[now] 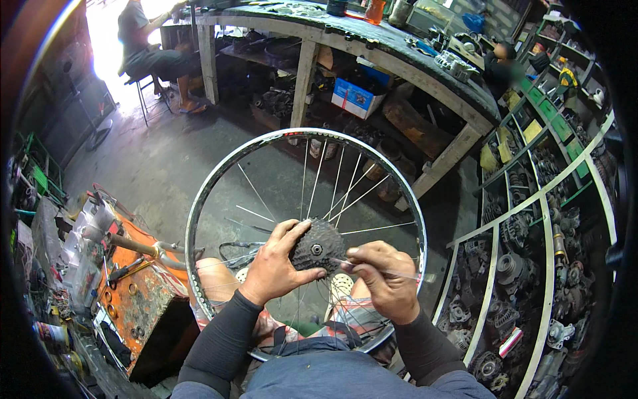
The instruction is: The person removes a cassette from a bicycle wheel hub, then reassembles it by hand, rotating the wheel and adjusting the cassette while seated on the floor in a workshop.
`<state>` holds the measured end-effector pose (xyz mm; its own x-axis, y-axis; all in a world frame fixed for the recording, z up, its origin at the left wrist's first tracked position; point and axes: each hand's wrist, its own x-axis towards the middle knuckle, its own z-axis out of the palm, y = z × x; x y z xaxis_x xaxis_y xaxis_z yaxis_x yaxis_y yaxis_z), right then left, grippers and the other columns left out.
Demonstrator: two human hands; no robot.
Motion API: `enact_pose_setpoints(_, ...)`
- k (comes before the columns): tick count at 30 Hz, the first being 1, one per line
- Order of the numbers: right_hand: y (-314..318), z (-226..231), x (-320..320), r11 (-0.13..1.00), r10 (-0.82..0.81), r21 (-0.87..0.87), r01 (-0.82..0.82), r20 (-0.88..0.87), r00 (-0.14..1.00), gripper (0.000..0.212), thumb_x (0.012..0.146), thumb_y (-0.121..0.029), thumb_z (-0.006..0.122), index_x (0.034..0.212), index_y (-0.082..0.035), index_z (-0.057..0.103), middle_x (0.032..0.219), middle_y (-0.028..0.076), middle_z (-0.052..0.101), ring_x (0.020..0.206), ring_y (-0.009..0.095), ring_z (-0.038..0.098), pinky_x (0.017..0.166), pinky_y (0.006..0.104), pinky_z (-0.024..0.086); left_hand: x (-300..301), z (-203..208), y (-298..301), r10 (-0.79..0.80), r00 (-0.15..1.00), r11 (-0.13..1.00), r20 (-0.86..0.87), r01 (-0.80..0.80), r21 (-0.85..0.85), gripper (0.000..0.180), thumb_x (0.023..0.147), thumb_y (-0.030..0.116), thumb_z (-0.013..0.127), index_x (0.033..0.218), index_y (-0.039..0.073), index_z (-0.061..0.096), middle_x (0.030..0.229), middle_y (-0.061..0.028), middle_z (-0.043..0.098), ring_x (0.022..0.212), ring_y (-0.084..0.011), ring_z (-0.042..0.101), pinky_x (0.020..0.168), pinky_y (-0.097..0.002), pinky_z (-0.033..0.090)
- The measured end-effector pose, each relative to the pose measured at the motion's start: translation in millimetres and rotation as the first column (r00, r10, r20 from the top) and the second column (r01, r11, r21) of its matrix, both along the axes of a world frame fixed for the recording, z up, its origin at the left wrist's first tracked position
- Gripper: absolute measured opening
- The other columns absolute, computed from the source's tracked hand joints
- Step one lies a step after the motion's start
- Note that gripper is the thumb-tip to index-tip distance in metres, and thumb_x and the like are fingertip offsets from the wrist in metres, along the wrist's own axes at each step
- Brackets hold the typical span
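A bicycle wheel (319, 132) stands in front of me above my lap, its rim a silvery ring with a dark inner side. Thin metal spokes (255, 191) run through it, unevenly spread with wide gaps. At its middle sits a dark, greasy cassette of sprockets (325, 241). My left hand (274, 267) is wrapped around the cassette's left side, thumb along the lower edge. Just right of the cassette, my right hand (387, 279) pinches a thin spoke (340, 261) between thumb and fingers. Whether that spoke's inner end is seated in the hub I cannot tell.
An orange, worn block (149, 292) with tools and rings on it stands at left. Metal shelves (495, 286) full of used parts line the right. A long workbench (279, 21) spans the back, a blue box (355, 96) beneath it. Another person (149, 56) sits far left.
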<state>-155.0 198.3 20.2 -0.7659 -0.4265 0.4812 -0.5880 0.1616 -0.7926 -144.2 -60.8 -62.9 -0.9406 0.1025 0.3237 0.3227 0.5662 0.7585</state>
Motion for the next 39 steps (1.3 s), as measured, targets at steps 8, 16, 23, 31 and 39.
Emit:
enact_pose_setpoints(8,-13.8,-19.7,10.4,0.991,-0.028,0.13,0.042,-0.105,0.994,0.025,0.096,0.011,0.081,0.118,-0.001,0.084,0.115,0.017,0.084,0.101,0.027,0.085,0.084,0.0347,0.068,1.9,5.4,4.6,0.0,0.998,1.0,0.057,-0.001,0.02,0.109,0.075,0.047,0.107,0.164,0.005,0.061,0.159,-0.0219,0.061,0.142,-0.0423,0.069,0.117,-0.0489,0.059)
enact_pose_setpoints(16,-16.3,-44.5,9.8,0.995,-0.073,0.056,0.079,-0.111,0.991,0.025,0.098,0.011,0.081,0.121,0.001,0.083,0.115,0.021,0.086,0.1,0.028,0.087,0.087,0.036,0.069,0.3,0.8,3.1,0.007,1.0,1.0,0.028,-0.007,-0.008,0.108,0.076,0.049,0.106,0.165,0.007,0.06,0.16,-0.0221,0.06,0.142,-0.0428,0.069,0.116,-0.0494,0.06)
enact_pose_setpoints(23,-27.1,-75.0,22.5,0.945,-0.077,-0.248,0.214,0.468,0.881,0.019,0.107,0.009,0.075,0.123,0.005,0.083,0.121,0.021,0.086,0.103,0.025,0.085,0.092,0.0369,0.071,3.2,1.0,2.1,0.001,0.999,1.0,0.033,-0.001,-0.014,0.11,0.076,0.049,0.105,0.167,0.009,0.059,0.162,-0.0214,0.059,0.141,-0.0437,0.069,0.115,-0.0504,0.061)
enact_pose_setpoints(31,-30.1,-55.6,8.7,0.979,-0.028,0.178,0.095,-0.35,0.936,0.04,0.088,0.01,0.08,0.127,-0.002,0.081,0.119,0.022,0.085,0.1,0.037,0.085,0.087,0.0433,0.069,1.0,-5.4,1.2,0.0,1.0,1.0,0.013,0.0,-0.018,0.105,0.079,0.043,0.104,0.167,0.01,0.058,0.164,-0.0216,0.058,0.141,-0.0452,0.069,0.115,-0.0503,0.061)
enact_pose_setpoints(39,-38.6,10.0,-25.9,0.83,0.261,0.55,-0.092,-0.238,0.936,0.037,0.085,-0.003,0.079,0.122,-0.006,0.08,0.113,0.014,0.084,0.098,0.034,0.083,0.084,0.0446,0.067,1.1,-0.4,6.0,-0.034,0.999,0.999,0.026,0.034,-0.008,0.104,0.079,0.041,0.104,0.168,0.013,0.057,0.166,-0.0207,0.056,0.14,-0.046,0.069,0.114,-0.0505,0.061)
